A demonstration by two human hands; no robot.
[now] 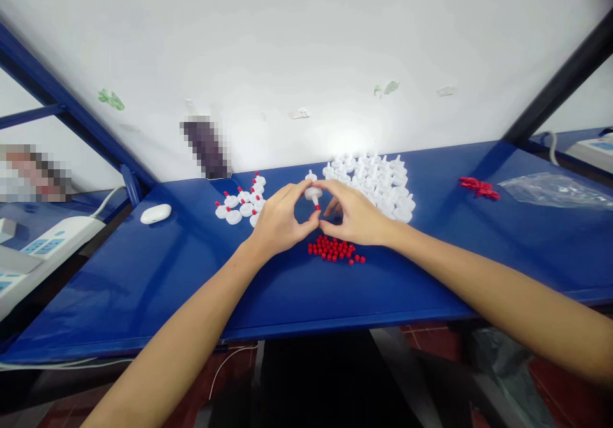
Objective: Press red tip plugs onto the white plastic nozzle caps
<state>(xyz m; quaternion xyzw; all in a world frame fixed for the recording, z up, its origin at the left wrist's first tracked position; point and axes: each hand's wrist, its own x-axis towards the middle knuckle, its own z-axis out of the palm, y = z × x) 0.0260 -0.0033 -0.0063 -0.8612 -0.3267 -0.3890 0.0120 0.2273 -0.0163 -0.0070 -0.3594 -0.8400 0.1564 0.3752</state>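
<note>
A blue surface (143,275) runs below a white wall (306,45). On it at the left lies a small white oval case (156,213). Far right sits a crumpled clear bag (550,190), with a little heap of red bits (480,187) just beside it on its left. A white power strip (57,236) rests on the neighbouring bench at the left, its cable (108,201) curving up toward a blue frame bar (71,118). Another white strip (596,149) shows at the far right, near a dark slanting post (560,83). Bits of green tape (111,99) stick to the wall. Below the surface edge, red floor (565,383) shows.
</note>
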